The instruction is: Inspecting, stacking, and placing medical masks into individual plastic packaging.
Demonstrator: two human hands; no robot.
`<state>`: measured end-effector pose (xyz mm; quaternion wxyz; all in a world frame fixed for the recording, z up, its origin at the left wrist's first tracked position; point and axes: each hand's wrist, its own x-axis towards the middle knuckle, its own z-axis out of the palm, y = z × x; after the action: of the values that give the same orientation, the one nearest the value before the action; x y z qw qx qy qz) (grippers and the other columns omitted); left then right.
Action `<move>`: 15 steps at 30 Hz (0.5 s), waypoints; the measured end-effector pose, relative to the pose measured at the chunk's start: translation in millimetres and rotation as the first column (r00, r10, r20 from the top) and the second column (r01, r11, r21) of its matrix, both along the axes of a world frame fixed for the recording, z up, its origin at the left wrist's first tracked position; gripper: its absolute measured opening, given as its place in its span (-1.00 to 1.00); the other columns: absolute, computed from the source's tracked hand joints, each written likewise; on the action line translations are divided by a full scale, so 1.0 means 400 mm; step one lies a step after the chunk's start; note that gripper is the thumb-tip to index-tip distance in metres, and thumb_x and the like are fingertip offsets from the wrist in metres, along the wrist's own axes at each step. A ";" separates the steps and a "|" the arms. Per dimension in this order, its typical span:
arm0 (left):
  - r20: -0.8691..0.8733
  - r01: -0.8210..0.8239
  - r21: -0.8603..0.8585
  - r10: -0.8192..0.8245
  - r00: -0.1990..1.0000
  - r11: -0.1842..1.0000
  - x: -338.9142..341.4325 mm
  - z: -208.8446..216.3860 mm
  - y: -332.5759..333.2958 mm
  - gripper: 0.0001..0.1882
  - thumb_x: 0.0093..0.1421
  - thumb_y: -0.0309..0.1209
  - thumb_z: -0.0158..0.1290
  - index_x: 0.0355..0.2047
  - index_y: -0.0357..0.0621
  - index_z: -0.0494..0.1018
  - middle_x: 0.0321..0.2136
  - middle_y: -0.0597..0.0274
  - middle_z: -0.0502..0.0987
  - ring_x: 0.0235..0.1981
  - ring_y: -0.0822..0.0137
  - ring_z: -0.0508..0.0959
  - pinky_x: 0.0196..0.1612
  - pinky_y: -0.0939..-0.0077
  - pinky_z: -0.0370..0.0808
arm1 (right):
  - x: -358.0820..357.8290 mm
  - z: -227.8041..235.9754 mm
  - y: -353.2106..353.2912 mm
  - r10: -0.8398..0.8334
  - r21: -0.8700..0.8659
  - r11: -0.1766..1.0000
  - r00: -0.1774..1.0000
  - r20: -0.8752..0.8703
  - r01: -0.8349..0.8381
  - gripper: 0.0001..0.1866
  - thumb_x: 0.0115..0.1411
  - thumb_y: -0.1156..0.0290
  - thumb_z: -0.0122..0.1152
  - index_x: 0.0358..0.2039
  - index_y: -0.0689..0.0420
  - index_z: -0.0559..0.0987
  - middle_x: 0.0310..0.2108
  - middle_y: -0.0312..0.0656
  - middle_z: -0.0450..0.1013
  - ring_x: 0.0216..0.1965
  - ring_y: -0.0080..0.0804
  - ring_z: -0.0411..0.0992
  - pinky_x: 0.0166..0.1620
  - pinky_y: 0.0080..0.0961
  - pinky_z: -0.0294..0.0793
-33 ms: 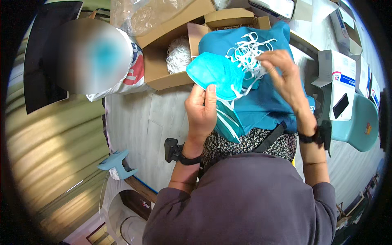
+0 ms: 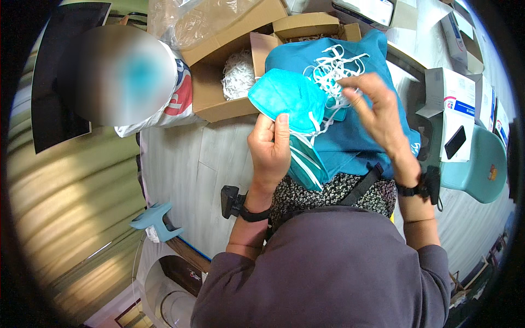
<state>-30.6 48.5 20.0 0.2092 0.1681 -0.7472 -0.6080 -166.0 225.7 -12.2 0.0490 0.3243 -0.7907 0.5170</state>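
Observation:
My left hand (image 2: 269, 150) is closed on a turquoise face mask (image 2: 287, 98), thumb in front and fingers behind its lower edge. Under it hang more folded turquoise masks (image 2: 306, 164) with white straps. A tangle of thin white elastic straps (image 2: 331, 71) lies on the teal cloth (image 2: 350, 142) spread over my lap. Just right of that tangle, my right hand (image 2: 374, 106) hovers with its thumb and index finger apart, the fingertips close to the straps and slightly blurred. Part of another turquoise mask shows beneath the straps.
An open cardboard box (image 2: 219, 112) with a bundle of white straps (image 2: 238, 76) stands ahead left. Beside it is a white bag (image 2: 183, 93) next to a blurred person. At right, white cartons (image 2: 459, 98) and a phone (image 2: 455, 142) rest by a light teal chair (image 2: 486, 169).
My right hand has shifted slightly left and down beside the white straps. My left hand and the mask in it have barely moved.

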 end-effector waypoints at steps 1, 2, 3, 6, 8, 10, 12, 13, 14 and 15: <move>0.001 -0.015 -0.001 0.015 1.000 1.000 -0.002 -0.009 0.006 -0.77 0.41 -0.46 -0.07 -0.08 -0.40 0.44 -0.34 0.27 0.58 -0.32 0.56 0.47 -0.27 0.61 0.43 | 0.036 0.032 -0.021 0.075 -0.053 0.996 0.977 0.202 -0.066 -0.78 0.15 0.38 0.39 -0.26 0.21 0.57 -0.44 -0.17 0.56 -0.40 -0.44 0.51 -0.25 -0.49 0.49; 0.002 -0.030 -0.004 0.030 1.000 1.000 -0.002 -0.013 0.011 -0.77 0.41 -0.46 -0.08 -0.07 -0.40 0.44 -0.32 0.27 0.57 -0.31 0.56 0.47 -0.27 0.61 0.43 | 0.066 0.059 -0.036 0.157 -0.120 0.986 0.907 0.390 -0.119 -0.72 0.12 0.38 0.42 -0.22 0.20 0.55 -0.43 -0.17 0.56 -0.40 -0.46 0.51 -0.26 -0.49 0.49; 0.004 -0.040 -0.016 0.040 0.999 0.999 -0.001 -0.017 0.014 -0.77 0.41 -0.45 -0.08 -0.07 -0.40 0.44 -0.31 0.27 0.57 -0.30 0.56 0.48 -0.26 0.61 0.43 | 0.085 0.066 -0.044 0.224 -0.148 0.974 0.843 0.489 -0.173 -0.62 0.08 0.39 0.47 -0.15 0.20 0.51 -0.44 -0.18 0.56 -0.42 -0.48 0.50 -0.29 -0.49 0.50; -0.004 -0.008 0.198 0.009 1.000 0.980 0.013 -0.043 0.024 -0.79 0.41 -0.45 -0.07 -0.09 -0.37 0.45 -0.29 0.28 0.57 -0.31 0.55 0.48 -0.27 0.59 0.43 | 0.102 0.022 -0.075 0.195 -0.237 0.966 0.884 0.424 -0.099 -0.77 0.08 0.51 0.42 -0.28 0.21 0.54 -0.46 -0.18 0.53 -0.41 -0.49 0.50 -0.30 -0.49 0.50; 0.045 0.031 0.265 -0.045 0.998 0.964 0.015 -0.033 0.021 -0.84 0.37 -0.46 0.00 -0.17 -0.32 0.49 -0.30 0.31 0.56 -0.31 0.54 0.49 -0.24 0.57 0.44 | 0.099 0.025 -0.074 0.197 -0.236 0.964 0.926 0.321 -0.123 -0.82 0.08 0.56 0.37 -0.31 0.21 0.55 -0.46 -0.14 0.51 -0.42 -0.39 0.51 -0.31 -0.45 0.50; 0.072 0.083 0.146 -0.094 0.993 0.986 0.001 -0.029 0.022 -0.86 0.34 -0.47 0.04 -0.21 -0.32 0.50 -0.30 0.32 0.56 -0.31 0.54 0.49 -0.24 0.56 0.44 | 0.092 0.029 -0.072 0.199 -0.199 0.967 0.962 0.188 -0.161 -0.85 0.07 0.60 0.34 -0.33 0.20 0.56 -0.46 -0.11 0.49 -0.42 -0.27 0.50 -0.31 -0.41 0.50; 0.055 0.062 0.172 -0.072 0.996 0.983 -0.003 -0.040 0.027 -0.87 0.31 -0.48 0.09 -0.23 -0.32 0.52 -0.30 0.29 0.56 -0.29 0.49 0.50 -0.21 0.52 0.45 | 0.083 0.024 -0.073 0.203 -0.132 0.971 0.979 0.031 -0.197 -0.86 0.05 0.63 0.31 -0.34 0.19 0.57 -0.47 -0.08 0.47 -0.42 -0.13 0.49 -0.31 -0.36 0.51; 0.043 0.061 0.144 -0.068 0.997 0.988 -0.004 -0.040 0.030 -0.87 0.30 -0.48 0.09 -0.22 -0.31 0.52 -0.30 0.28 0.56 -0.28 0.48 0.50 -0.20 0.50 0.45 | 0.081 0.030 -0.071 0.200 -0.090 0.976 0.979 0.035 -0.196 -0.87 0.03 0.66 0.26 -0.38 0.18 0.58 -0.49 -0.07 0.45 -0.41 -0.05 0.47 -0.30 -0.31 0.50; 0.031 0.060 0.115 -0.064 0.997 0.991 -0.004 -0.039 0.031 -0.87 0.30 -0.48 0.09 -0.22 -0.31 0.52 -0.30 0.27 0.56 -0.28 0.47 0.50 -0.20 0.49 0.45 | 0.065 0.015 -0.068 0.165 -0.062 0.984 0.986 -0.009 -0.165 -0.88 0.04 0.66 0.25 -0.39 0.18 0.57 -0.49 -0.08 0.46 -0.41 -0.07 0.48 -0.30 -0.31 0.50; -0.003 0.104 0.040 -0.104 0.995 0.994 -0.004 -0.039 0.029 -0.84 0.30 -0.49 0.09 -0.17 -0.32 0.51 -0.26 0.22 0.57 -0.25 0.44 0.51 -0.17 0.46 0.45 | 0.035 -0.021 -0.059 0.129 -0.037 0.991 0.990 -0.051 -0.131 -0.89 0.05 0.67 0.24 -0.40 0.18 0.57 -0.49 -0.08 0.46 -0.40 -0.10 0.49 -0.30 -0.31 0.49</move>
<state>-32.3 60.2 4.3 0.1742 0.1327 -0.7424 -0.6332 -151.9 202.3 -20.8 0.0409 0.3864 -0.7559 0.5269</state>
